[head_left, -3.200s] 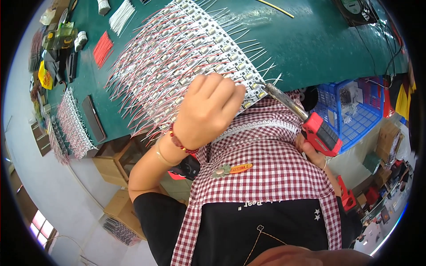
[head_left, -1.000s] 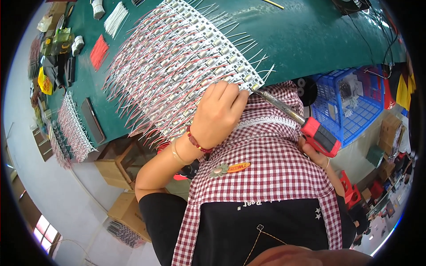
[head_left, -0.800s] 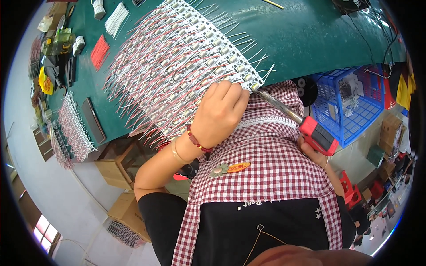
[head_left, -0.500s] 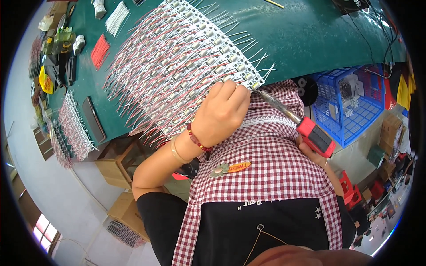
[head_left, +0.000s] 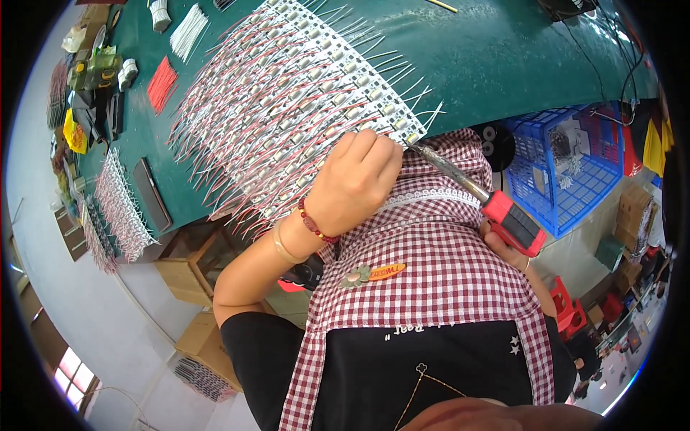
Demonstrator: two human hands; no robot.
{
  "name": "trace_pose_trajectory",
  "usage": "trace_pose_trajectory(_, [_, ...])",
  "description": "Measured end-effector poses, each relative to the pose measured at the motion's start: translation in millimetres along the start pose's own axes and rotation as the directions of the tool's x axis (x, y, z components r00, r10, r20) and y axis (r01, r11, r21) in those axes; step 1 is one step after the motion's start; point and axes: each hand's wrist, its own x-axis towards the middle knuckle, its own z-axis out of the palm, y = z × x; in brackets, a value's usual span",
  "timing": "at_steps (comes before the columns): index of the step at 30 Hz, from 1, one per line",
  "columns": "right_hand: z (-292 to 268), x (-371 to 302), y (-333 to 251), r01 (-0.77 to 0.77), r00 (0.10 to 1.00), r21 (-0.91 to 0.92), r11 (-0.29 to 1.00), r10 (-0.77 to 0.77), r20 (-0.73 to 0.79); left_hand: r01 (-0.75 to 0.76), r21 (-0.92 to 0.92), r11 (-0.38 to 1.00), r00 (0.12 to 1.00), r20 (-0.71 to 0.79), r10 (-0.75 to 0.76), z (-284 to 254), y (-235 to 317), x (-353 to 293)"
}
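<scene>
A white circuit-board panel (head_left: 345, 68) with rows of small components and many red and white wires lies on the green table, its near corner by my hands. My left hand (head_left: 359, 176) is closed with curled fingers at that near edge; whatever they pinch is hidden beneath them. My right hand (head_left: 507, 248), mostly hidden behind the tool, is closed around the handle of a red and black soldering iron (head_left: 514, 223). The iron's metal barrel slants up and left, with its tip at the panel's corner near my left fingers.
On the green table (head_left: 496, 65), red wires (head_left: 162, 84) and white wires (head_left: 190, 31) lie at the far left. A dark flat slab (head_left: 152, 192) rests beside another wired panel (head_left: 122, 205). A blue plastic basket (head_left: 575, 205) stands below the table's right side.
My left hand has shifted very slightly left along the panel's edge. The soldering iron stays almost in place, its handle a touch lower and to the right.
</scene>
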Motion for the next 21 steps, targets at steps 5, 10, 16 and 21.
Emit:
trace_pose_trajectory(5, [2.2,1.1,4.9,0.072,0.997,-0.007,0.997,-0.072,-0.021,0.011,0.004,1.000,1.000,0.008,-0.011,-0.3,0.2,-3.6])
trace_pose_trajectory(10, [3.5,4.0,-4.5,0.087,0.995,-0.144,0.986,-0.094,-0.043,-0.018,-0.015,1.000,1.000,-0.005,0.018,0.1,-2.3,-2.5])
trace_pose_trajectory(16, [-0.1,-4.3,5.0,-0.010,0.999,-0.046,0.999,0.007,-0.053,-0.027,0.006,1.000,1.000,0.003,0.027,1.3,-1.2,-1.9])
trace_pose_trajectory(21, [-0.4,-2.4,1.7,-0.046,0.998,0.006,0.999,0.046,-0.043,-0.026,0.013,1.000,1.000,-0.006,0.026,1.9,-1.2,-1.9])
